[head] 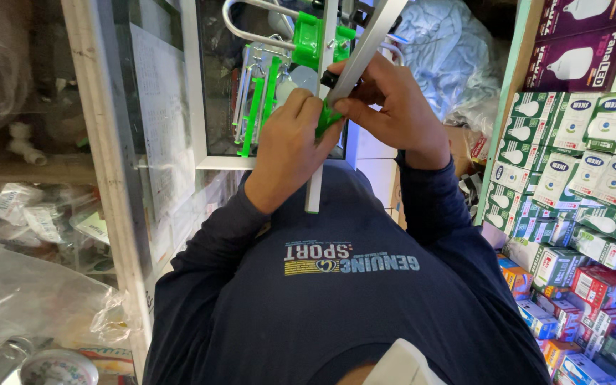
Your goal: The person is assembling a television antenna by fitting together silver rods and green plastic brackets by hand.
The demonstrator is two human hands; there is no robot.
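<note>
Left hand (290,146), fingers curled, pinches a green clip (327,120). Right hand (386,107) grips the grey metal bar (354,60) just above it, wrist bent.

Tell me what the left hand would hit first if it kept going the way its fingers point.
Probably the green plastic clip that the left hand already touches, on the metal bar. The right hand is just beside it; depth is unclear.

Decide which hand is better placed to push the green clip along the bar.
Probably left: the left hand already has fingers wrapped on the green clip, while the right hand is busy gripping the silver bar above it.
</note>
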